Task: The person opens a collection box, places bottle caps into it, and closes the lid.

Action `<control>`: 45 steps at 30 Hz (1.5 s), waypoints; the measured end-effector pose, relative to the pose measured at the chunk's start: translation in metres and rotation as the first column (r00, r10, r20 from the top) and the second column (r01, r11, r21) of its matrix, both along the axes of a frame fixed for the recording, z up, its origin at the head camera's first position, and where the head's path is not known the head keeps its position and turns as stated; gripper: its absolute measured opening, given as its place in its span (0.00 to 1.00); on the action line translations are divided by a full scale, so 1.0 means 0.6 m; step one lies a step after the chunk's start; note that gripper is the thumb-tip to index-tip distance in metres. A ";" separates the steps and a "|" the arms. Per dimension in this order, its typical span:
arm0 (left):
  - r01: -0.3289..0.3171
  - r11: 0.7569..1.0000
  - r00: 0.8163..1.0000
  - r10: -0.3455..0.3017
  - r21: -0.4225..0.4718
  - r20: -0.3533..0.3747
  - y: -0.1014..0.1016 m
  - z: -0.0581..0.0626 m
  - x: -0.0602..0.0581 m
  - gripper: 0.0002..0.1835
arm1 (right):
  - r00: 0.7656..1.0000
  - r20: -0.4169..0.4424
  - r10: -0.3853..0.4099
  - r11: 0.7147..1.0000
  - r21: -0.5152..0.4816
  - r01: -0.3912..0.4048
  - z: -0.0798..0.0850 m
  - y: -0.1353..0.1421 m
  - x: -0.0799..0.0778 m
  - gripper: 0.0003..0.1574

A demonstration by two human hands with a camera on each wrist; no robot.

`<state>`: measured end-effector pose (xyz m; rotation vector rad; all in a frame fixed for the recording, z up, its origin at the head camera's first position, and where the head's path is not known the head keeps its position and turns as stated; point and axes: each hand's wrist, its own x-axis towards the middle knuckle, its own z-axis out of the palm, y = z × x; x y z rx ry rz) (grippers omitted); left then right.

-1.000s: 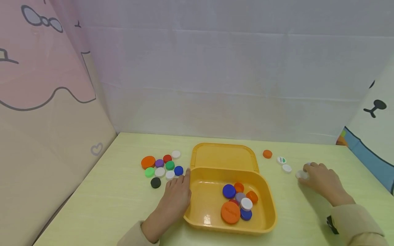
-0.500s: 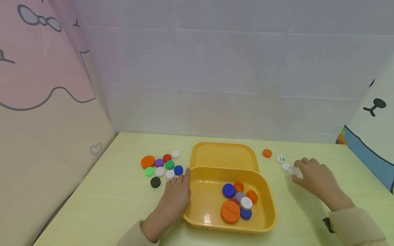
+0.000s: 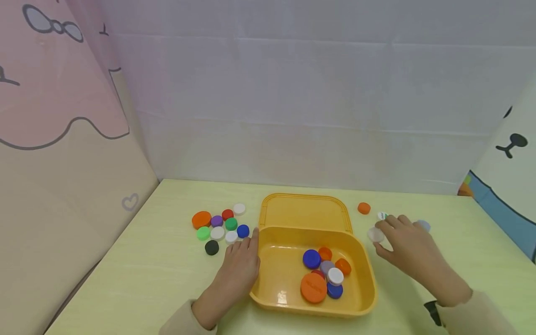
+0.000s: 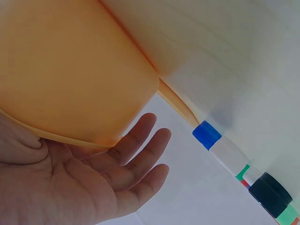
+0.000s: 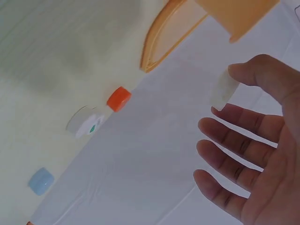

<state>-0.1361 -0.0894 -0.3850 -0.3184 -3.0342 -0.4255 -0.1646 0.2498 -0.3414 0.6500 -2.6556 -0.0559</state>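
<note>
My right hand (image 3: 408,246) pinches a whitish, translucent bottle cap (image 3: 375,234) between thumb and fingertips, just right of the yellow box (image 3: 274,284). In the right wrist view, that cap (image 5: 224,90) is held on edge, with the other fingers spread apart. My left hand (image 3: 238,265) rests against the box's left rim, index finger along its corner; in the left wrist view three fingers (image 4: 140,159) reach out loosely beside the wall. Inside the box, toward its right side, lie several caps, among them a big orange one (image 3: 313,287) and a blue one (image 3: 311,259).
Left of the box several mixed caps lie grouped, including a black cap (image 3: 211,247) and an orange cap (image 3: 202,220). Behind it lies a yellow lid (image 3: 305,211). To the right are an orange cap (image 3: 364,208), a white-and-green cap (image 3: 382,215) and a pale blue cap (image 3: 424,226).
My right hand has moved left toward the box with the whitish cap, uncovering the pale blue cap behind it. The left hand and the box have stayed in place.
</note>
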 end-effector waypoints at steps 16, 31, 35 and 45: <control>-0.005 1.000 1.000 0.005 -0.008 -0.009 0.001 0.000 -0.002 0.28 | 0.992 0.068 0.109 0.991 0.073 -0.114 -0.011 -0.091 0.035 0.21; -0.005 1.000 1.000 0.005 -0.006 -0.001 0.000 -0.002 -0.001 0.28 | 0.990 0.041 0.133 0.983 0.118 -0.137 -0.044 -0.109 0.026 0.17; -0.007 1.000 1.000 0.007 -0.006 -0.001 0.000 -0.002 -0.002 0.28 | 0.991 0.048 0.127 0.982 0.135 -0.132 -0.049 -0.109 0.023 0.17; -0.012 1.000 1.000 0.012 -0.012 0.008 0.001 0.000 -0.001 0.28 | 0.991 0.069 0.117 0.981 0.147 -0.126 -0.052 -0.109 0.020 0.18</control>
